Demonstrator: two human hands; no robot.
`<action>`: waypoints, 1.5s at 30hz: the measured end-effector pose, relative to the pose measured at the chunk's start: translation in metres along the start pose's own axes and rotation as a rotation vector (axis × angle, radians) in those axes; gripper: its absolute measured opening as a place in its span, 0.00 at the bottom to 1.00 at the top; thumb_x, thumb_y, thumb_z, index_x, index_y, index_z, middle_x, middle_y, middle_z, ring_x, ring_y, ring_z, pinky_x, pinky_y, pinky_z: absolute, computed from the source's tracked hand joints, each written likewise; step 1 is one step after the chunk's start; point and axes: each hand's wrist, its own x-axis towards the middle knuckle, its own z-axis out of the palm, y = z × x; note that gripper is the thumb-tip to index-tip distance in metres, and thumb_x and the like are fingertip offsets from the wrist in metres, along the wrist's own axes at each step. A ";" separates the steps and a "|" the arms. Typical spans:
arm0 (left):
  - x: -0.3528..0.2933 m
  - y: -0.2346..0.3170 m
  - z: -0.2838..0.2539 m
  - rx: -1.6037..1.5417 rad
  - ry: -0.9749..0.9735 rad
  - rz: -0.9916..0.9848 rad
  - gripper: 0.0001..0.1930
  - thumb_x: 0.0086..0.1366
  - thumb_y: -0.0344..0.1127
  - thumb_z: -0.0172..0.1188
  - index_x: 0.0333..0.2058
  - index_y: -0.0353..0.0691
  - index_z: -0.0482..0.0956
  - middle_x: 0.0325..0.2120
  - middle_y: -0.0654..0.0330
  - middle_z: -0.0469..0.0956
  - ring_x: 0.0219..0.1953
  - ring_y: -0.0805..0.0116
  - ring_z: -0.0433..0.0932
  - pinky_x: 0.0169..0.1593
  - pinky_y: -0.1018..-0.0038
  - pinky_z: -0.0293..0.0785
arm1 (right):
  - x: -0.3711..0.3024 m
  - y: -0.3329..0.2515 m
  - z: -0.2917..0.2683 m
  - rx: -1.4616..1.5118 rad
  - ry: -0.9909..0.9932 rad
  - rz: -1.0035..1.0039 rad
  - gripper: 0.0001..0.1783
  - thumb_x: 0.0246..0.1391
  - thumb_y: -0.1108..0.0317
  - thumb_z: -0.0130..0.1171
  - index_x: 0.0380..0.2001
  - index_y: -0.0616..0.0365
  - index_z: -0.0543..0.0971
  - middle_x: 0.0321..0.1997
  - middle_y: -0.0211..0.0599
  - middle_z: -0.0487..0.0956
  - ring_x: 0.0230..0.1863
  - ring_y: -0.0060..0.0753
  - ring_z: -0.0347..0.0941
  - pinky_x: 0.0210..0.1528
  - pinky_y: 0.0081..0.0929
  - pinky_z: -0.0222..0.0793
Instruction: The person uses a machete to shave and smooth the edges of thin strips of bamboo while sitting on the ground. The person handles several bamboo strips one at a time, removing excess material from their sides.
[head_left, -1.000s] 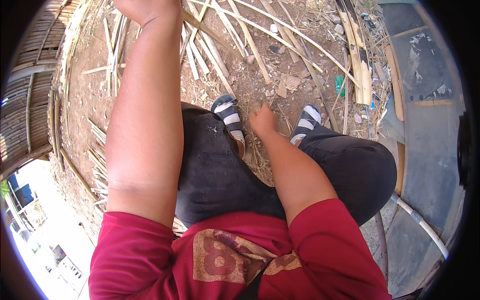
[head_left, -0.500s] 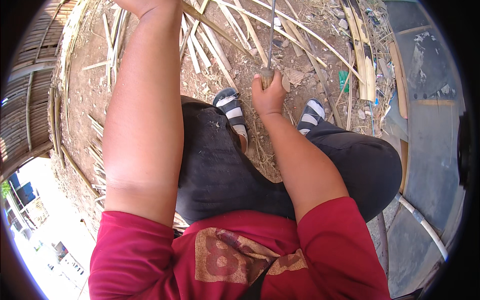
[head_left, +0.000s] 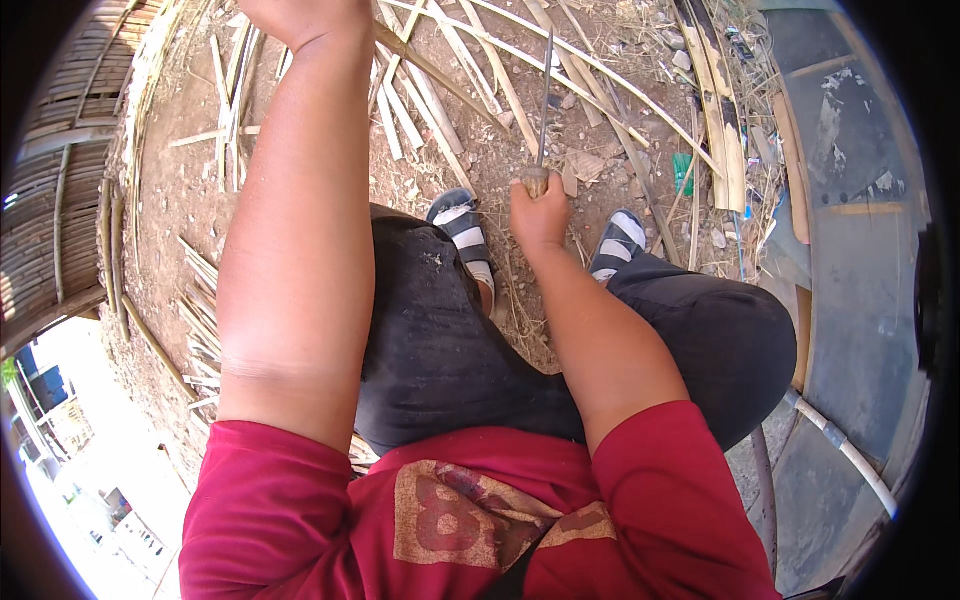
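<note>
My right hand (head_left: 541, 213) is closed around the wooden handle of a long-bladed knife (head_left: 545, 105), held low between my feet. Its narrow dark blade points away from me, and the tip now shows. My left arm reaches far forward, and my left hand (head_left: 312, 20) is cut off by the top edge, so its fingers are hidden. A bamboo stick (head_left: 440, 75) slants from beside my left wrist toward the knife's handle. Whether my left hand grips it, I cannot tell.
Split bamboo strips (head_left: 590, 65) lie across the dirt ahead, with more at the left (head_left: 230, 110). Thick bamboo pieces (head_left: 720, 110) lie at the right, near a dark panel (head_left: 860, 260). A slatted bamboo structure (head_left: 60, 190) stands at far left. My sandalled feet (head_left: 462, 232) flank the knife hand.
My right hand has drawn slightly back toward me with the knife, bringing the blade's tip into view. The left hand has shifted a little to the right and nearer.
</note>
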 end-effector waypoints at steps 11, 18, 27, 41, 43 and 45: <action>0.006 -0.008 -0.003 -0.051 -0.050 0.036 0.27 0.80 0.49 0.35 0.42 0.30 0.75 0.43 0.47 0.75 0.49 0.57 0.71 0.59 0.63 0.65 | -0.014 0.065 0.015 -0.364 -0.291 0.214 0.27 0.52 0.58 0.64 0.52 0.61 0.76 0.48 0.60 0.83 0.52 0.63 0.80 0.55 0.52 0.74; 0.001 -0.004 0.001 -0.047 -0.023 0.053 0.26 0.80 0.49 0.35 0.42 0.31 0.75 0.44 0.46 0.75 0.50 0.56 0.71 0.60 0.64 0.64 | 0.010 -0.027 -0.001 0.091 0.123 -0.088 0.21 0.53 0.58 0.65 0.46 0.59 0.77 0.37 0.59 0.84 0.43 0.65 0.81 0.46 0.52 0.76; 0.004 -0.005 -0.005 -0.044 -0.040 0.023 0.26 0.80 0.49 0.35 0.44 0.30 0.76 0.44 0.48 0.76 0.49 0.57 0.71 0.60 0.64 0.64 | -0.015 0.066 0.023 -0.410 -0.253 0.138 0.25 0.52 0.59 0.64 0.51 0.61 0.78 0.45 0.64 0.83 0.49 0.65 0.80 0.52 0.51 0.76; 0.004 -0.007 -0.002 -0.037 -0.013 0.027 0.27 0.80 0.49 0.35 0.44 0.30 0.76 0.45 0.46 0.76 0.50 0.56 0.71 0.60 0.62 0.64 | -0.009 0.041 0.010 -0.333 -0.207 0.047 0.21 0.52 0.61 0.65 0.46 0.62 0.79 0.43 0.60 0.83 0.47 0.64 0.81 0.51 0.51 0.75; 0.000 -0.005 -0.004 -0.063 -0.022 -0.036 0.27 0.80 0.49 0.35 0.44 0.30 0.76 0.45 0.47 0.76 0.50 0.57 0.71 0.60 0.62 0.64 | -0.019 0.063 0.017 -0.425 -0.271 0.137 0.23 0.50 0.62 0.64 0.48 0.62 0.79 0.46 0.63 0.83 0.50 0.66 0.80 0.54 0.51 0.75; 0.002 -0.005 -0.006 -0.043 -0.049 -0.048 0.27 0.80 0.50 0.34 0.45 0.30 0.75 0.44 0.48 0.75 0.50 0.57 0.71 0.60 0.62 0.64 | -0.006 0.053 0.020 -0.371 -0.321 0.190 0.30 0.50 0.63 0.63 0.57 0.64 0.75 0.52 0.62 0.81 0.55 0.64 0.78 0.58 0.50 0.74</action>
